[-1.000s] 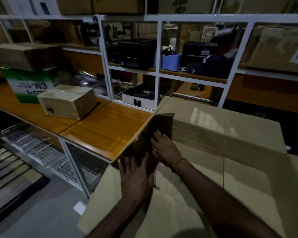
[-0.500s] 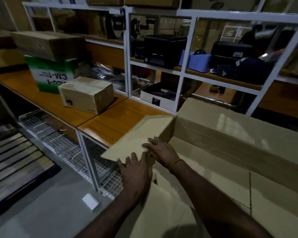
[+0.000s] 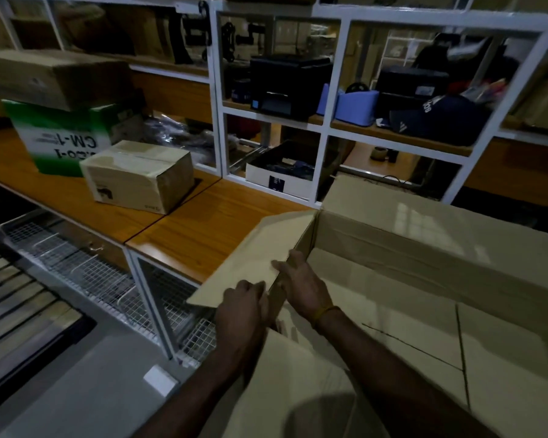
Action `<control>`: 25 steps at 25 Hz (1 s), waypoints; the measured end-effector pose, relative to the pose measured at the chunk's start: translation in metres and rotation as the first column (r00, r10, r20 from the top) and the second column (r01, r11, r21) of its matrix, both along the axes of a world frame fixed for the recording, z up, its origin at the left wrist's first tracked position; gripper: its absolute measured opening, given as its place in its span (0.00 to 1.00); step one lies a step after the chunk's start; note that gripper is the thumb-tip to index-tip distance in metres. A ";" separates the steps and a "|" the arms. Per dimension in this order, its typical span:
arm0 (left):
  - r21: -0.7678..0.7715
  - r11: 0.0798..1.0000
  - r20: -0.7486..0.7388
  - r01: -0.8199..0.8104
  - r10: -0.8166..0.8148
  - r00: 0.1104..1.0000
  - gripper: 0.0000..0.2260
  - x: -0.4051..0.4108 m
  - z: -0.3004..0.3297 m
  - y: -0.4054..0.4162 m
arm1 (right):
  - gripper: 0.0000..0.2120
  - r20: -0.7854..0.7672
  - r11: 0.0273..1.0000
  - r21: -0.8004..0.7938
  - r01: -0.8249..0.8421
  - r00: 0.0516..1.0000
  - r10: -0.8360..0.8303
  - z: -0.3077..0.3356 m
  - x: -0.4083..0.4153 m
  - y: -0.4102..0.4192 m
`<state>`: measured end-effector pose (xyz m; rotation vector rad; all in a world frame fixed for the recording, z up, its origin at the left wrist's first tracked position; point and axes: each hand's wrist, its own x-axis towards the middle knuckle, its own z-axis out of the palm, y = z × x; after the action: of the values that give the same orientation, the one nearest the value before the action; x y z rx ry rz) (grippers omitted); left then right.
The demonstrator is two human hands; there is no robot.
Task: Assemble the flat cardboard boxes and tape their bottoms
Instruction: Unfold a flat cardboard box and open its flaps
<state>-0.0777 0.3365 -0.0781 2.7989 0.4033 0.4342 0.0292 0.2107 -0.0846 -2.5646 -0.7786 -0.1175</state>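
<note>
A large tan cardboard box (image 3: 424, 248) stands open at the right, partly on the wooden table. Its left end flap (image 3: 260, 257) is folded outward and lies flat over the table edge. My left hand (image 3: 244, 308) rests on the near corner of that flap with its fingers curled over the edge. My right hand (image 3: 301, 286) lies on the fold where the flap meets the box wall, fingers fairly straight and pressing. The near flap (image 3: 298, 390) rises toward me and hides the box's near wall.
A wooden table (image 3: 184, 222) carries a small taped carton (image 3: 136, 175), a green and white box (image 3: 60, 137) and a brown box on top. White shelving (image 3: 217, 90) with printers stands behind. Wire baskets (image 3: 86, 270) hang under the table.
The left end flap swung from upright to flat outward over the table edge. Both hands followed it outward, and the view shifted so the table objects sit further right.
</note>
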 end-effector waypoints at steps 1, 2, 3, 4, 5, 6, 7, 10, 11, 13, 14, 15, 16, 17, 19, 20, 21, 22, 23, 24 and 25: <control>-0.090 0.996 0.051 0.023 -0.019 0.999 0.15 0.006 0.004 0.012 | 0.23 -0.125 0.978 0.132 0.159 0.982 -0.143 0.000 -0.007 0.006; -0.160 0.986 0.088 0.049 -0.035 0.995 0.15 0.014 0.006 0.023 | 0.24 -0.280 0.922 0.223 0.317 0.927 -0.251 0.002 -0.014 0.012; -0.181 0.979 0.094 0.096 -0.080 0.992 0.16 0.022 0.005 0.034 | 0.25 -0.425 0.872 0.243 0.424 0.855 -0.297 0.003 -0.021 0.020; -0.166 0.970 0.062 0.176 -0.168 0.984 0.17 0.033 0.006 0.044 | 0.26 -0.541 0.849 0.237 0.473 0.790 -0.289 0.002 -0.027 0.028; -0.147 0.947 -0.003 0.284 -0.288 0.958 0.19 0.043 0.005 0.052 | 0.27 -0.616 0.847 0.223 0.482 0.743 -0.261 0.002 -0.036 0.035; -0.159 0.902 -0.078 0.400 -0.416 0.906 0.23 0.053 0.006 0.059 | 0.27 -0.643 0.855 0.209 0.474 0.725 -0.245 0.003 -0.046 0.040; -0.197 0.845 -0.149 0.497 -0.527 0.837 0.27 0.062 0.008 0.066 | 0.26 -0.636 0.867 0.183 0.463 0.728 -0.255 0.006 -0.055 0.043; -0.238 0.709 -0.292 0.664 -0.704 0.647 0.34 0.084 0.021 0.083 | 0.29 -0.586 0.902 0.056 0.427 0.746 -0.317 0.008 -0.072 0.048; -0.215 0.689 -0.332 0.692 -0.718 0.612 0.35 0.087 0.025 0.085 | 0.32 -0.566 0.913 -0.001 0.408 0.753 -0.336 0.010 -0.079 0.051; -0.174 0.658 -0.388 0.732 -0.730 0.563 0.36 0.091 0.030 0.085 | 0.38 -0.477 0.919 -0.099 0.382 0.792 -0.381 0.013 -0.093 0.058; -0.161 0.645 -0.399 0.747 -0.735 0.549 0.36 0.091 0.032 0.084 | 0.38 -0.422 0.913 -0.131 0.387 0.811 -0.405 0.015 -0.100 0.062; -0.150 0.637 -0.411 0.756 -0.736 0.539 0.36 0.090 0.034 0.083 | 0.37 -0.378 0.904 -0.144 0.403 0.822 -0.426 0.015 -0.107 0.065; -0.135 0.629 -0.428 0.766 -0.734 0.527 0.35 0.088 0.035 0.082 | 0.35 -0.342 0.898 -0.140 0.416 0.831 -0.438 0.017 -0.115 0.066; -0.116 0.616 -0.443 0.779 -0.734 0.514 0.35 0.085 0.036 0.083 | 0.35 -0.328 0.899 -0.135 0.418 0.837 -0.438 0.019 -0.122 0.065; -0.086 0.572 -0.467 0.816 -0.746 0.474 0.33 0.077 0.039 0.086 | 0.35 -0.350 0.915 -0.165 0.369 0.845 -0.404 0.021 -0.136 0.058; -0.077 0.546 -0.480 0.834 -0.754 0.449 0.33 0.072 0.039 0.088 | 0.34 -0.372 0.925 -0.179 0.336 0.847 -0.380 0.022 -0.144 0.055; -0.065 0.518 -0.496 0.853 -0.758 0.423 0.32 0.064 0.040 0.089 | 0.32 -0.402 0.934 -0.178 0.311 0.843 -0.357 0.023 -0.154 0.051; -0.049 0.493 -0.511 0.868 -0.759 0.403 0.33 0.057 0.040 0.090 | 0.31 -0.429 0.941 -0.169 0.292 0.838 -0.337 0.023 -0.165 0.047; -0.018 0.465 -0.520 0.885 -0.760 0.389 0.33 0.051 0.042 0.089 | 0.31 -0.450 0.947 -0.156 0.282 0.833 -0.322 0.024 -0.179 0.043; 0.024 0.432 -0.525 0.901 -0.762 0.379 0.33 0.045 0.044 0.087 | 0.31 -0.460 0.949 -0.135 0.286 0.830 -0.316 0.027 -0.193 0.039; 0.064 0.405 -0.530 0.912 -0.760 0.375 0.33 0.039 0.046 0.085 | 0.30 -0.461 0.950 -0.124 0.286 0.831 -0.310 0.030 -0.204 0.034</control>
<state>-0.0385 0.4212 -0.0322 2.8890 -1.2115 -0.4238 -0.1746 0.2446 -0.0542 -2.5789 -0.1917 0.4307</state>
